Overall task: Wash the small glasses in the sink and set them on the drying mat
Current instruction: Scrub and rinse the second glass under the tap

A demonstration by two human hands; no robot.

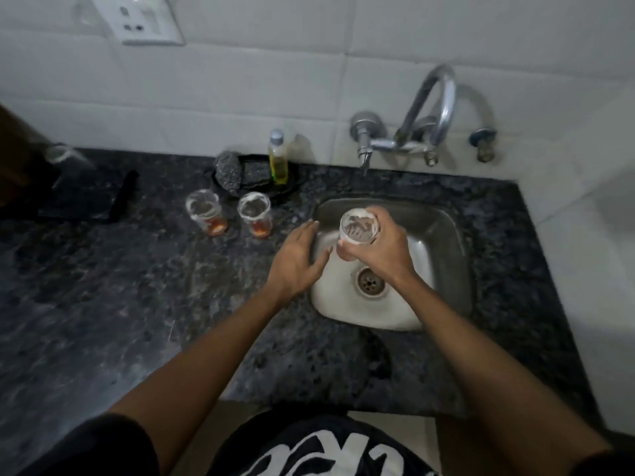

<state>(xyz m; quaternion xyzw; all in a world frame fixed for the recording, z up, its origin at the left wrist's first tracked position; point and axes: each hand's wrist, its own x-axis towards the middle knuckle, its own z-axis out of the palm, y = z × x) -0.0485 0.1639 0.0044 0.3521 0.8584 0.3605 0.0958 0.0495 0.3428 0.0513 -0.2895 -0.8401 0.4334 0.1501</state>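
Observation:
My right hand (pixel 378 249) grips a small clear glass (pixel 359 228) upright over the steel sink (pixel 446 242), fingers wrapped round its side. My left hand (pixel 299 255) lies flat with straight fingers on the sink's left rim, holding nothing. Two more small glasses stand on the dark counter left of the sink: one (pixel 206 214) further left, one (pixel 256 216) nearer the sink, each with an orange-red residue at the bottom. A dark mat (pixel 86 197) lies on the counter at the far left.
A chrome tap (pixel 412 132) juts from the tiled wall above the sink; no water stream shows. A black dish (pixel 261 180) behind the glasses holds a steel scrubber (pixel 228 164) and a yellow soap bottle (pixel 278 159). The drain (pixel 369 281) sits mid-sink.

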